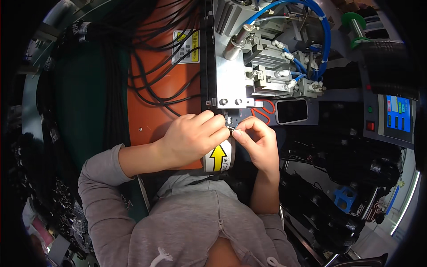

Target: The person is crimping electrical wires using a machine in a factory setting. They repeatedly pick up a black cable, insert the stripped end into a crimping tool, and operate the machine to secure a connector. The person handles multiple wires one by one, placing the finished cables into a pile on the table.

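My left hand (193,137) and my right hand (259,143) meet in front of a machine's silver metal plate (229,78). Fingers of both are closed in a pinch around a tiny pale, silvery piece (231,128), too small to name. Its lower part and whatever lies inside the left fingers are hidden. Just beyond the fingertips sits a small white and dark part (229,120) at the plate's near end. Below the hands, a white label with a yellow arrow (218,156) points away from me.
Black cables (153,86) trail over the orange surface (147,127) at left. Pneumatic cylinders (271,80) with blue hoses (328,40) stand beyond my right hand. Red looped handles (267,110) and a phone (292,111) lie nearby. A control screen (398,113) is far right; black cable bundles (320,204) hang below.
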Available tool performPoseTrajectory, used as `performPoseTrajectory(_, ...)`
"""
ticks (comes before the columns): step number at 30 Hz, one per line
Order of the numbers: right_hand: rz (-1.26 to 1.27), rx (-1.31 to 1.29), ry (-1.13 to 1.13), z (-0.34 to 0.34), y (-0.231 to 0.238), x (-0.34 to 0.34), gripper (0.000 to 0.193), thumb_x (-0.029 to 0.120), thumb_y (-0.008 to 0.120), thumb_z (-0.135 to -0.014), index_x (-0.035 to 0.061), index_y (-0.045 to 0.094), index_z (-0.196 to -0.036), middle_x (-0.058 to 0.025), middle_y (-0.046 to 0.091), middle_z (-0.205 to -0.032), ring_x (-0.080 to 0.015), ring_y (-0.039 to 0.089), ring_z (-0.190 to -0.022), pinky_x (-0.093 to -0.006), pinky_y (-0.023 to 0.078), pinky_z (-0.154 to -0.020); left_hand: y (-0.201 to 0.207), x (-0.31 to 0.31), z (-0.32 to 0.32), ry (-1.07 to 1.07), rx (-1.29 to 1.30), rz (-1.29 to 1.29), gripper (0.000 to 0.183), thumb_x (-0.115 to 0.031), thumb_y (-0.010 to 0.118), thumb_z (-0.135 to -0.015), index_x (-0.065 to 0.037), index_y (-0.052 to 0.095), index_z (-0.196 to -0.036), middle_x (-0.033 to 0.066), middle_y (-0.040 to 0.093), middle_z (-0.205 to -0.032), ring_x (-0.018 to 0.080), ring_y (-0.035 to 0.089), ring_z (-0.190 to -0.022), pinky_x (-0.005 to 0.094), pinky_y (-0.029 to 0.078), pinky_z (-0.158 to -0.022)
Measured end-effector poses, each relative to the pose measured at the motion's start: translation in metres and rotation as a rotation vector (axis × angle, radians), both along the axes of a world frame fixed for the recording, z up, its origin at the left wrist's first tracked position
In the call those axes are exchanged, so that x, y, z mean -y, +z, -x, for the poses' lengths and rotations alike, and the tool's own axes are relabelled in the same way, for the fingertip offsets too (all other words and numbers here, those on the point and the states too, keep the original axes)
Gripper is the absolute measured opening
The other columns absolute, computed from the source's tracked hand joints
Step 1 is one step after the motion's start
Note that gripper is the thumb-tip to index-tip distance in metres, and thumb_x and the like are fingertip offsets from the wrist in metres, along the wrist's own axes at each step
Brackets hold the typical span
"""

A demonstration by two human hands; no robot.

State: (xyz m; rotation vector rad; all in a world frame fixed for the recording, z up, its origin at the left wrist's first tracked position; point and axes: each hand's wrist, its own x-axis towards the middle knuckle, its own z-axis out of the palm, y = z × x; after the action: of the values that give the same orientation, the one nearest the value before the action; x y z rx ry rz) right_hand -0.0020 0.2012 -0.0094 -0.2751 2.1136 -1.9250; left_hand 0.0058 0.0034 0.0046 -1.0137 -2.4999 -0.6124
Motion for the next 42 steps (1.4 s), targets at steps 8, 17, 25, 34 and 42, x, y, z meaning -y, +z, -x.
performPoseTrajectory(8, -0.345, -0.439, -0.162, -0.001, -0.004, 0.013, 0.006, 0.0, 0.065, -0.077, -0.0005, 0.06, -0.08, -0.0096, 0.059, -0.073, -0.02, 0.055, -0.07, -0.0293, 0.044, -0.065, -0.004, -0.003, -0.006, 0.025, -0.027, 0.094, 0.028, -0.012, 0.062, -0.072, -0.006, 0.065, -0.099, -0.0011, 0.042, -0.069, 0.0092, 0.046, -0.058, 0.0216, 0.037, -0.042)
performPoseTrajectory(17, -0.395, -0.563, -0.21, 0.001, -0.017, 0.023, 0.006, -0.002, 0.062, -0.075, 0.0001, 0.056, -0.074, -0.0097, 0.055, -0.07, -0.0244, 0.053, -0.065, -0.0335, 0.043, -0.062, 0.0, -0.011, -0.01, 0.142, 0.009, 0.145, 0.029, -0.011, 0.061, -0.071, -0.004, 0.067, -0.099, -0.0003, 0.041, -0.071, 0.009, 0.047, -0.058, 0.0202, 0.037, -0.042)
performPoseTrajectory(25, 0.154, 0.059, -0.244, 0.0, -0.044, 0.02, 0.007, -0.001, 0.053, -0.081, -0.001, 0.052, -0.074, -0.0032, 0.052, -0.07, -0.0069, 0.045, -0.065, -0.0213, 0.037, -0.059, -0.005, -0.014, -0.005, 0.136, -0.041, 0.144, 0.026, -0.011, 0.061, -0.071, -0.005, 0.067, -0.096, -0.0004, 0.042, -0.069, 0.0095, 0.049, -0.058, 0.0207, 0.038, -0.043)
performPoseTrajectory(34, -0.049, -0.1, -0.324, -0.005, -0.035, 0.028, 0.009, 0.003, 0.058, -0.087, 0.0012, 0.053, -0.08, 0.0003, 0.052, -0.07, -0.0045, 0.045, -0.065, -0.0201, 0.037, -0.058, 0.004, -0.001, -0.01, 0.168, -0.026, 0.185, 0.013, -0.011, 0.061, -0.072, -0.006, 0.063, -0.084, -0.0009, 0.048, -0.068, 0.0108, 0.052, -0.058, 0.0238, 0.04, -0.049)
performPoseTrajectory(42, 0.265, -0.081, -0.47, 0.002, -0.044, 0.015, 0.011, 0.006, 0.054, -0.09, 0.0033, 0.052, -0.08, 0.0012, 0.051, -0.071, -0.0052, 0.046, -0.065, -0.0193, 0.037, -0.061, 0.0, 0.031, -0.021, 0.281, -0.064, 0.198, 0.018, -0.013, 0.061, -0.07, -0.004, 0.062, -0.086, 0.0049, 0.058, -0.087, 0.0191, 0.058, -0.074, 0.03, 0.044, -0.061)
